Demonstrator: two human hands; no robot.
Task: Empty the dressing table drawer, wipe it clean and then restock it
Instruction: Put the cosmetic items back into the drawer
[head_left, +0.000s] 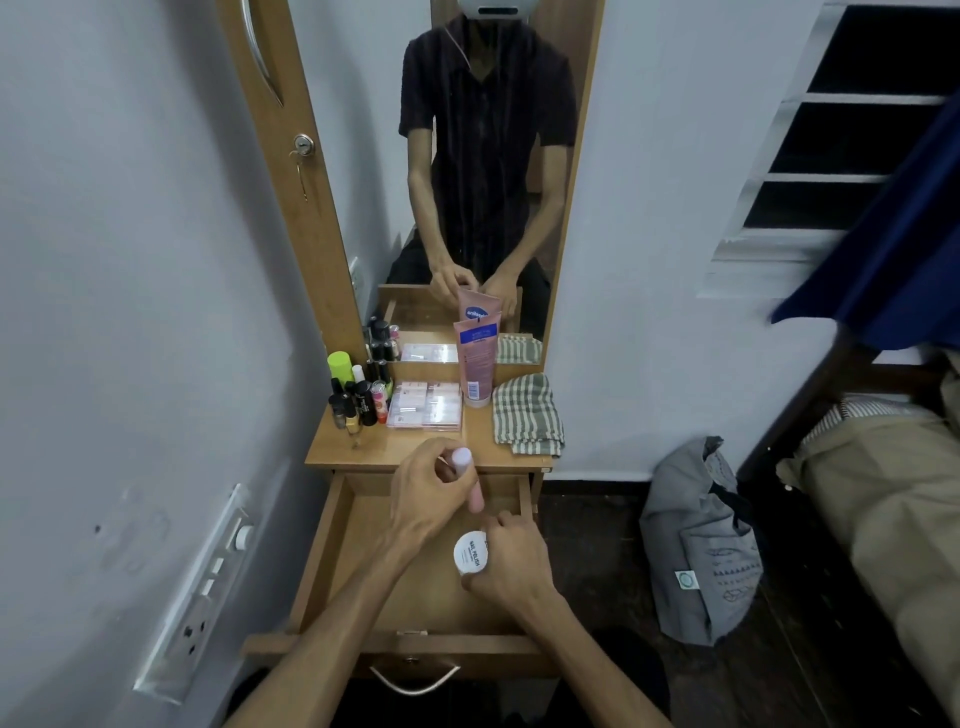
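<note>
Pink slim plastic tube (475, 493) gripped by the left hand (428, 493), round white jar (471, 553) by the right hand (511, 566), over the open wooden drawer (322, 561) — lift both clear, I'd say.

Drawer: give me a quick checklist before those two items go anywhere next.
1. Drawer pulled fully open: ok.
2. Drawer floor bare of other items: ok where visible; the part under the hands cannot be seen.
3. Left hand grips the pink tube firmly: ok.
4. Right hand holds the white nail polish remover tub: ok.
5. Free room on the tabletop in front of the palettes: ok.
6. Checked cloth within reach for wiping: ok, it lies on the tabletop's right side.
</note>
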